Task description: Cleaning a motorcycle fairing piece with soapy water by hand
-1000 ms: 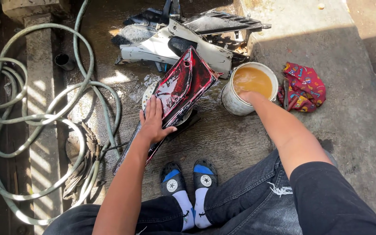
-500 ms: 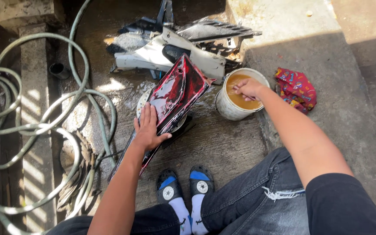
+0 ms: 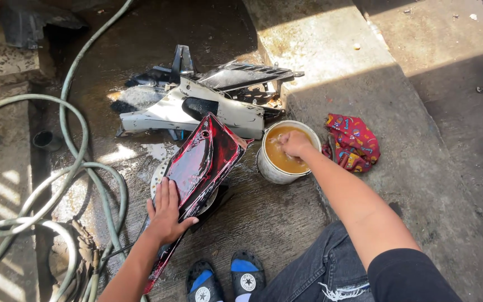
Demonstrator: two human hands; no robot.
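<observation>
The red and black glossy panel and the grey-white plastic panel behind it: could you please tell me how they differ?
The red and black glossy panel is dark, shiny and wet; the grey-white plastic panel is pale and dull. The red one is propped up at a slant under the left hand; the grey-white one lies untouched among other parts. Both look like vehicle body panels on the wet concrete floor. The right hand is in the white bucket of brown liquid.

A glossy dark red panel [image 3: 202,165] lies tilted on the wet floor, its narrow end toward the person. Just beside it stands a white bucket [image 3: 272,170] of murky brown water.
</observation>
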